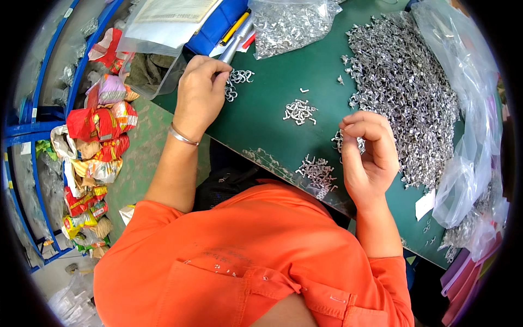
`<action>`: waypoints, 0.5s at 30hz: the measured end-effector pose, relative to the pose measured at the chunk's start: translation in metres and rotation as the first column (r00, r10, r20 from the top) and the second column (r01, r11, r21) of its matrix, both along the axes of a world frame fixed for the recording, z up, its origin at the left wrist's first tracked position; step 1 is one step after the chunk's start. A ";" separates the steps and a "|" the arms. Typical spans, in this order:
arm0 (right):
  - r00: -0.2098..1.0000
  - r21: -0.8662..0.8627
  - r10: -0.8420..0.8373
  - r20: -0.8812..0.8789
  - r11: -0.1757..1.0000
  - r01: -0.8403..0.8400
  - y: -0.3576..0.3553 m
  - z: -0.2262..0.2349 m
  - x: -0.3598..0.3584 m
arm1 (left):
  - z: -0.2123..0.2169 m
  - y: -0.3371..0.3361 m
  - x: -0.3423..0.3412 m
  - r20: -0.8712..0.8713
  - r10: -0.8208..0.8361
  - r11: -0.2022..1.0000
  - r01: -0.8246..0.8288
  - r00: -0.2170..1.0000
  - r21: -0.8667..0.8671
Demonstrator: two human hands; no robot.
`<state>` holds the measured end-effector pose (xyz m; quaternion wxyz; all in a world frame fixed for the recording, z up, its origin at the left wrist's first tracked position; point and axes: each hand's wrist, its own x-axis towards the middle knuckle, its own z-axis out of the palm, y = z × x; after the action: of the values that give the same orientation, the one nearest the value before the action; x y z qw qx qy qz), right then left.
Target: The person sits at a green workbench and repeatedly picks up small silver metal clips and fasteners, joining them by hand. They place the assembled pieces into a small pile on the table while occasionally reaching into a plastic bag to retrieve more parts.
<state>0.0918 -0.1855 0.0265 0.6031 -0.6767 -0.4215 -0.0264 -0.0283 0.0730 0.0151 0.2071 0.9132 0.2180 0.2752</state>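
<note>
Head view: left hand [199, 90] fingers [220, 76] touch metal clips [238, 79]; right hand [370, 155] curled.

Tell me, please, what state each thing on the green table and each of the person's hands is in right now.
left hand: closed, fingertips pressed on a small cluster of metal clips.
right hand: raised, fingers curled, pinching a clip I cannot make out.
large heap of clips: loose, spread out.
clear bag of clips: lying full.
small piles: separated on the green table.
</note>
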 end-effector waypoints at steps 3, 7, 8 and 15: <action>1.000 -0.001 -0.006 0.002 1.000 0.006 0.000 -0.001 0.000 | 0.004 -0.019 0.023 0.039 -0.206 0.977 0.204 0.978 0.059; 1.000 -0.013 -0.003 0.000 1.000 0.003 -0.001 -0.002 0.003 | -0.004 -0.051 0.057 0.029 -0.427 0.896 0.427 0.904 -0.122; 1.000 -0.016 -0.007 -0.003 1.000 0.007 -0.002 -0.002 0.004 | -0.005 -0.053 0.061 -0.043 -0.445 0.889 0.436 0.894 -0.137; 0.999 -0.003 -0.020 0.025 1.000 0.020 -0.001 -0.001 0.004 | 0.007 -0.049 0.054 -0.051 -0.437 0.855 0.397 0.898 -0.333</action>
<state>0.0961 -0.1865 0.0254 0.5964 -0.6815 -0.4223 -0.0402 0.0262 0.0243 0.0225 0.3903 0.9092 0.0680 0.1277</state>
